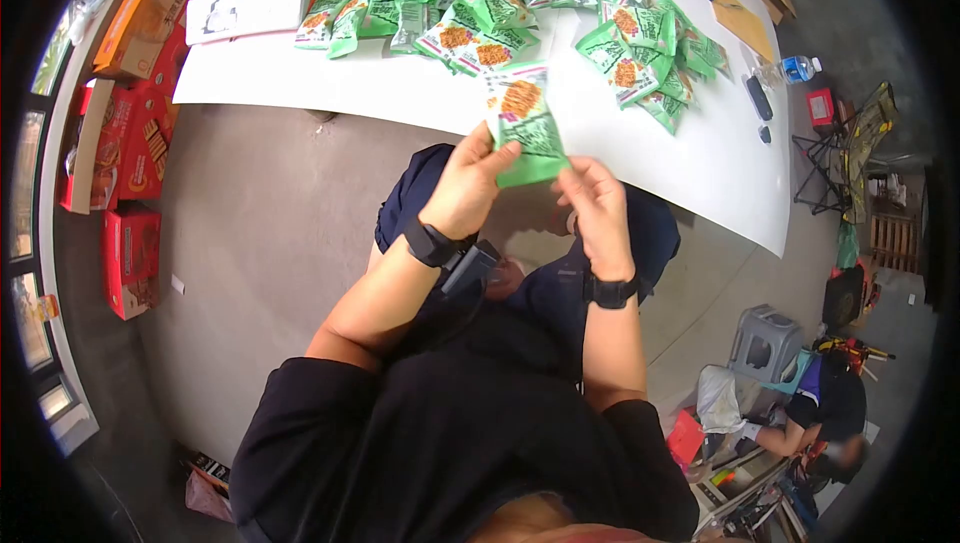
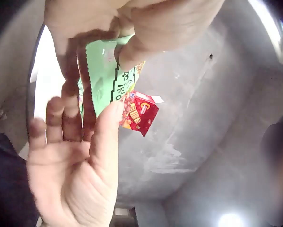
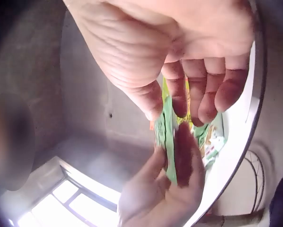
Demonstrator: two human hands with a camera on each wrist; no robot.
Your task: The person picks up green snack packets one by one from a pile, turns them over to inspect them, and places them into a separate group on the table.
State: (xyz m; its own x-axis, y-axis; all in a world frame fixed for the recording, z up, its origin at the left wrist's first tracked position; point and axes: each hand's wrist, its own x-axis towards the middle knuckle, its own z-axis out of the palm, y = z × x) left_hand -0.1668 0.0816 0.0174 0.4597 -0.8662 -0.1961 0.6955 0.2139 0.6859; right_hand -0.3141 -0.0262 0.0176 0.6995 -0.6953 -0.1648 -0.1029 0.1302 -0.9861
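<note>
Item 1, left hand [image 1: 468, 183]: I see thumb and fingers pinching the left edge of a green packet [image 1: 524, 123], thumb on its face; the left wrist view shows the fingers [image 2: 73, 71] curled behind it.

Item 2, right hand [image 1: 596, 208]: fingertips [image 3: 179, 99] and thumb grasp the packet's lower right corner.

Item 3, packet: held upright between both hands, above the lap, just off the near edge of the table [image 1: 690, 158], at 12 o'clock from the wrists.

Item 4, wristbands: black, one on each wrist.

Item 5, packet pile [image 1: 480, 13]: many matching green packets strewn on the table at 12 o'clock; a second cluster [image 1: 645, 58] at 1 o'clock.

Item 6, red cartons [image 1: 130, 253]: on the floor at 9 o'clock, more stacked at 10 o'clock.

Item 7, bottle [image 1: 790, 70]: at the table's far right, 2 o'clock.

Item 8, stool [image 1: 765, 343]: grey, 4 o'clock, beside a seated person [image 1: 825, 408].
</note>
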